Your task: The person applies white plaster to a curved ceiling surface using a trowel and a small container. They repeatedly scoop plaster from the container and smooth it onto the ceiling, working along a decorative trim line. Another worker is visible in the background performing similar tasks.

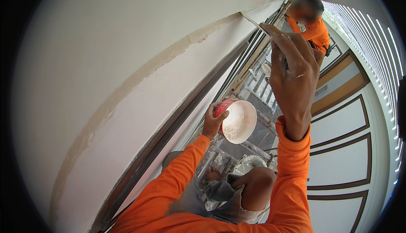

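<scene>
At upper right, our right hand (297,66) pinches a scraper (255,22); across open air, our left hand (212,122) clasps a tub (249,121) by its rim; scraper handle hidden.

Soft, bright light is spread across the scene, with the strongest glare thrown from the right — white streaks are burnt out between the slats (367,34). The wall (105,42) is only gently shaded. Straight edges are bowed, the corners are swallowed by black, and a co-worker's head (306,8) is blurred; the tub (239,123) is rendered fairly crisply.
</scene>
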